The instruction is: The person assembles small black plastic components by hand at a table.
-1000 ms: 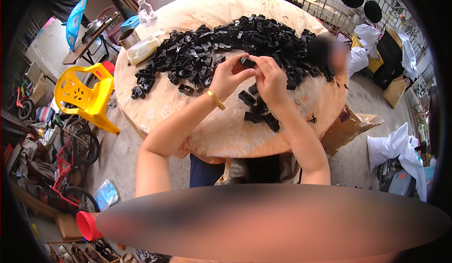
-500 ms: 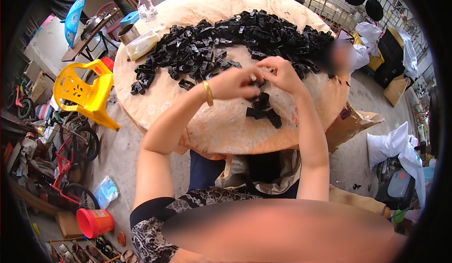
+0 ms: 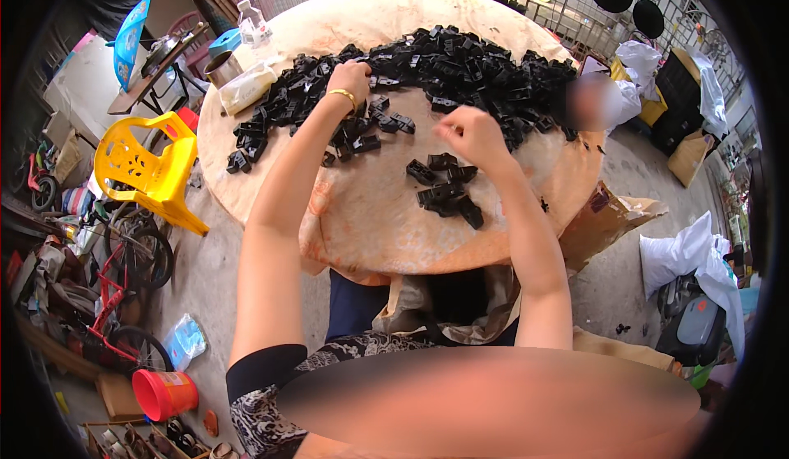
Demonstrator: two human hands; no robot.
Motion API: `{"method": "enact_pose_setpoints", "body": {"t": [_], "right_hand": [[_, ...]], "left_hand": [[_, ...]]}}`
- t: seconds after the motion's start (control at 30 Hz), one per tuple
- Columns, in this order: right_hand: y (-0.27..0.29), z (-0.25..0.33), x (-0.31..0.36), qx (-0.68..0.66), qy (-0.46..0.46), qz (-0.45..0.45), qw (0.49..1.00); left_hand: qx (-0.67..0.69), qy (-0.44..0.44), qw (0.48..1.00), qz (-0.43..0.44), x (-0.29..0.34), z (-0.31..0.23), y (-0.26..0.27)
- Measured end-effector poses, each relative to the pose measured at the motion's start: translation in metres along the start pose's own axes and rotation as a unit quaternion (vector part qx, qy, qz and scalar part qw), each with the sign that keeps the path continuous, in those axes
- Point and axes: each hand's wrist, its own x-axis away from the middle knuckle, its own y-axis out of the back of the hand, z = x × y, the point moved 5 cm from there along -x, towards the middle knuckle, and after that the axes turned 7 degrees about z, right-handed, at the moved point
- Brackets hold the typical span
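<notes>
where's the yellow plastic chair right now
In the head view the yellow plastic chair stands on the floor at the person's left, just beside the round table, with a red bicycle nearer the person.

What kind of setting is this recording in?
Probably an informal outdoor or yard workshop for hand assembly: a round table heaped with small black plastic parts, a yellow plastic chair, bicycles and sacks on bare concrete.

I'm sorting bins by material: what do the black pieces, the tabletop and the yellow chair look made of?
Black pieces: probably moulded plastic, matte with faint sheen, all one boxy shape. Tabletop: looks like bare wood or board, tan, dull and stained. Yellow chair: moulded plastic, glossy, one piece with slotted back.
</notes>
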Motion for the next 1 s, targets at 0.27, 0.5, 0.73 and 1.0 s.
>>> {"method": "enact_pose_setpoints", "body": {"t": [0.27,0.5,0.73,1.0], "right_hand": [[0.014,-0.024,0.006,0.155,-0.176,-0.073,0.969],[-0.001,-0.017,0.003,0.137,-0.113,-0.023,0.984],[-0.004,-0.029,-0.002,0.059,-0.053,-0.063,0.995],[0.010,-0.035,-0.006,-0.122,-0.033,-0.173,0.977]], "left_hand": [[-0.132,0.018,0.985,-0.109,-0.031,-0.006,-0.022],[-0.115,-0.020,0.992,0.055,-0.039,-0.003,-0.034],[0.024,-0.110,0.989,0.091,-0.015,-0.035,-0.032],[0.136,-0.134,0.978,-0.079,0.033,-0.076,-0.002]]}}
